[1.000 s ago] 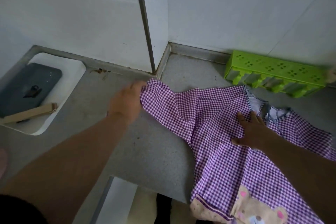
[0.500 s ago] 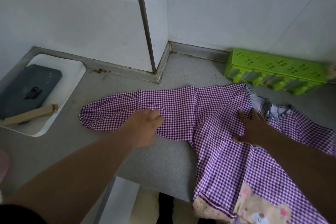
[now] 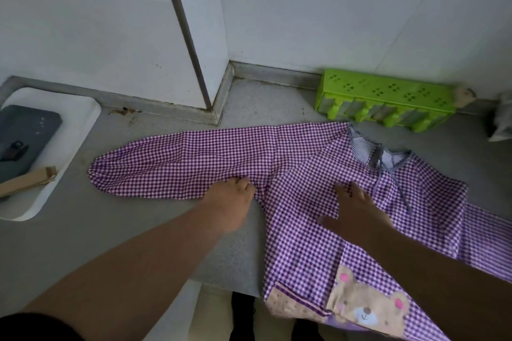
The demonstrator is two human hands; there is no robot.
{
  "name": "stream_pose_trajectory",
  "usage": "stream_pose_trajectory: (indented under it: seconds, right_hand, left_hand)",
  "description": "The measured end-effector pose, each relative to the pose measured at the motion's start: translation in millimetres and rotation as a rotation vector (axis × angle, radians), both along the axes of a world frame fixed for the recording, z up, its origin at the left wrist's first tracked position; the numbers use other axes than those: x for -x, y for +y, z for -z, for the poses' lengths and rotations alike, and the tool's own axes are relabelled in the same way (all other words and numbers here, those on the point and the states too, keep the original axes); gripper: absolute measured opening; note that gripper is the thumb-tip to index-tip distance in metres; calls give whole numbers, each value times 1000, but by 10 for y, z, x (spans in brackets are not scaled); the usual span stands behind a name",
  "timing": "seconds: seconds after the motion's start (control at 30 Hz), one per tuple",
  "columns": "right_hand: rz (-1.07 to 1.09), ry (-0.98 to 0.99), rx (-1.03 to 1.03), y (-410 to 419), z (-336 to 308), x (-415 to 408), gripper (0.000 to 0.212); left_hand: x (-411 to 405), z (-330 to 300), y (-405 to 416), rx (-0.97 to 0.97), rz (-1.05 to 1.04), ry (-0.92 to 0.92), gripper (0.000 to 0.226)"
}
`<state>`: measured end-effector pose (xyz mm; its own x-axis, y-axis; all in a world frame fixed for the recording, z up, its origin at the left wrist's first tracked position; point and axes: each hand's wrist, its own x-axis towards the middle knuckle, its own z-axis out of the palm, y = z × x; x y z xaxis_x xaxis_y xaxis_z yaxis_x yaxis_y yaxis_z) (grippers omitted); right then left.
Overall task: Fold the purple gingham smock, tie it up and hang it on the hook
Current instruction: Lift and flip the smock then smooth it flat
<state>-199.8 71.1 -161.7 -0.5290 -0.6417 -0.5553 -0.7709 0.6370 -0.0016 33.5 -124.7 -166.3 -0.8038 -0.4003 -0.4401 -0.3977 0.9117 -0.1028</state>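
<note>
Far left: white tray [image 3: 83, 130] with dark case and cardboard strip, parked well clear of the work. On the grey table [image 3: 155, 230], purple gingham smock [image 3: 304, 174] spread face up, left sleeve [image 3: 171, 171] laid straight out toward the tray, likely flattened ready for folding inward. Left hand [image 3: 231, 203] at the sleeve's lower edge near the armpit, fingers [image 3: 238, 183] curled onto the cloth; pinching or merely pressing, cannot tell. Right hand [image 3: 353, 210] spread flat on the chest, pinning the body against sliding. Hem with bear patch [image 3: 368, 307] hanging over the near edge. Green rack [image 3: 388, 91] against the wall behind. No hook in view.
</note>
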Motion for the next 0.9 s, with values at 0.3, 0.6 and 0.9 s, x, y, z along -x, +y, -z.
stream_pose_trajectory:
  seconds: [0.3, 0.6, 0.9]
  right_hand:
    - [-167, -74, -40, 176, 24, 213, 143]
    - [-263, -75, -21, 228, 26, 411, 139]
    - [-274, -77, -6, 243, 76, 509, 136]
  left_hand:
    - [81, -18, 423, -248, -355, -5, 24]
    - [517, 39, 689, -702, -1151, 326, 42]
    - [627, 42, 767, -617, -1073, 287, 25]
